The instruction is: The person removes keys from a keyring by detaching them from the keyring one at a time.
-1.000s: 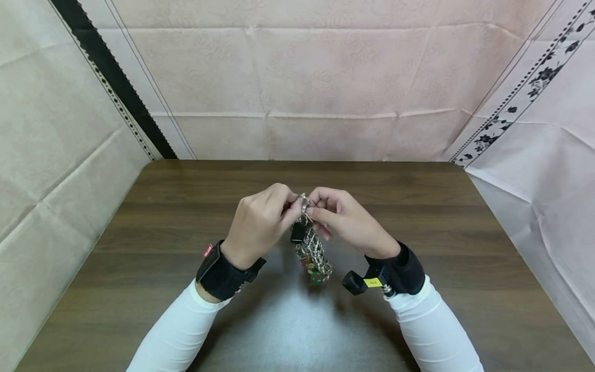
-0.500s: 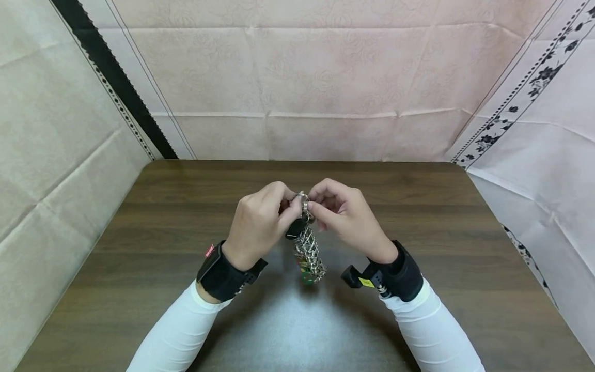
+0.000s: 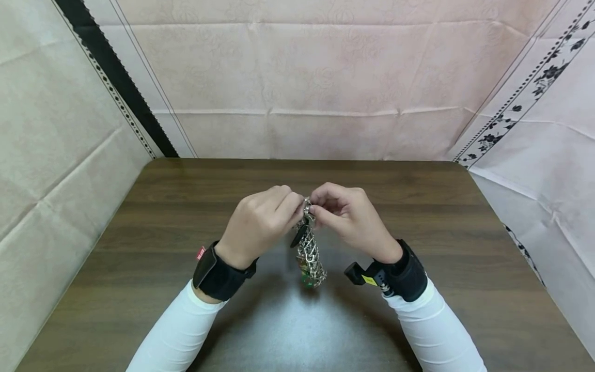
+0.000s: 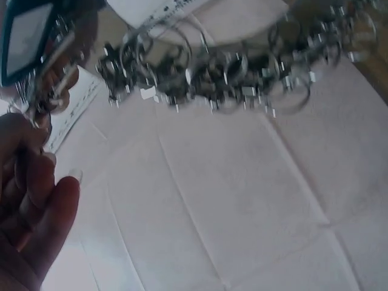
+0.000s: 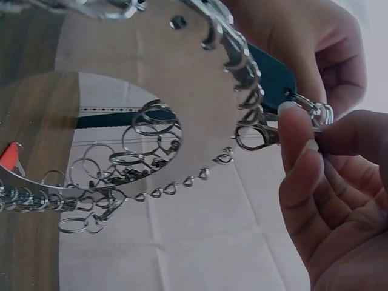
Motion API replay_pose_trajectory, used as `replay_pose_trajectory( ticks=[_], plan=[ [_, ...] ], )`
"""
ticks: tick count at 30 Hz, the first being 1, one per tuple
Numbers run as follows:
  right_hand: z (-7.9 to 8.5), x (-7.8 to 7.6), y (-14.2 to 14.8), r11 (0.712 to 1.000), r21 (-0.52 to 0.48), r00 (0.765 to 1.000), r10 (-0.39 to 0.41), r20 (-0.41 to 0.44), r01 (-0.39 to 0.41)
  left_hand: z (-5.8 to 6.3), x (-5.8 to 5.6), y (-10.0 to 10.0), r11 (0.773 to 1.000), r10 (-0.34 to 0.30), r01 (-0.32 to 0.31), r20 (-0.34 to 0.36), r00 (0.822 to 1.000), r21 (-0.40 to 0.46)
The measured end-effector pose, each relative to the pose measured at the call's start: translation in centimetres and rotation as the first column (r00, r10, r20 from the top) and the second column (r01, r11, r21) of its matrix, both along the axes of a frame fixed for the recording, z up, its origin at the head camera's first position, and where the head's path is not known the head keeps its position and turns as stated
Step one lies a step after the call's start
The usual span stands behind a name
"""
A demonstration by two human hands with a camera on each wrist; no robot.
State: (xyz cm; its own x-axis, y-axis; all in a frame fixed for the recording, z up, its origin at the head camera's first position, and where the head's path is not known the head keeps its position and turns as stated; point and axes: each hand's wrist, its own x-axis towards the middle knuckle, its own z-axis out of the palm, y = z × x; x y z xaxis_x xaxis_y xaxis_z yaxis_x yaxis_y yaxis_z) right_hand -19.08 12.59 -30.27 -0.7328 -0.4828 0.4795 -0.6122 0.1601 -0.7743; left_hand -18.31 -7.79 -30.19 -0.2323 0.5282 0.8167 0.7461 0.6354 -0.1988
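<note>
A bunch of metal key rings on short chains (image 3: 310, 261) hangs between my hands above the table. My left hand (image 3: 262, 222) pinches it at the top, its fingertips mostly hidden behind the hand. From the other side, my right hand (image 3: 346, 214) pinches a small metal ring at the top with thumb and index finger. A dark flat key tag (image 3: 299, 235) hangs just under the fingers; in the right wrist view the tag (image 5: 273, 79) looks dark teal, with a metal clasp (image 5: 257, 136) beside it. Green and reddish pieces show at the bunch's lower end.
The brown wooden table (image 3: 418, 206) lies beneath both hands. Pale patterned cloth (image 3: 325, 77) covers the back and sides. An orange piece (image 5: 9, 156) shows at the left of the right wrist view. Each wrist wears a black strap (image 3: 222, 274).
The left hand has turned over the top of the bunch, covering more of the ring. The tag has swung edge-on. My right hand rose slightly, then dropped a little, still pinching.
</note>
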Motion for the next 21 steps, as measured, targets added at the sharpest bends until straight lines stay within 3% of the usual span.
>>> replay_pose_trajectory(
  ticks=[11, 16, 21],
  plan=[
    [0.32, -0.17, 0.3, 1.0, 0.0, 0.994, 0.022, 0.107, -0.022, 0.09, -0.25, 0.15, 0.994, 0.055, -0.061, -0.069, 0.996, -0.092],
    [0.28, -0.42, 0.2, 0.996, -0.078, 0.974, 0.054, 0.218, -0.038, 0.13, -0.31, 0.23, 0.996, 0.071, -0.073, -0.029, 0.997, -0.06],
    [0.4, -0.4, 0.11, 0.988, -0.152, 0.94, 0.084, 0.329, -0.035, 0.02, -0.31, 0.45, 0.998, 0.065, -0.066, 0.02, 0.998, 0.013]
  ],
)
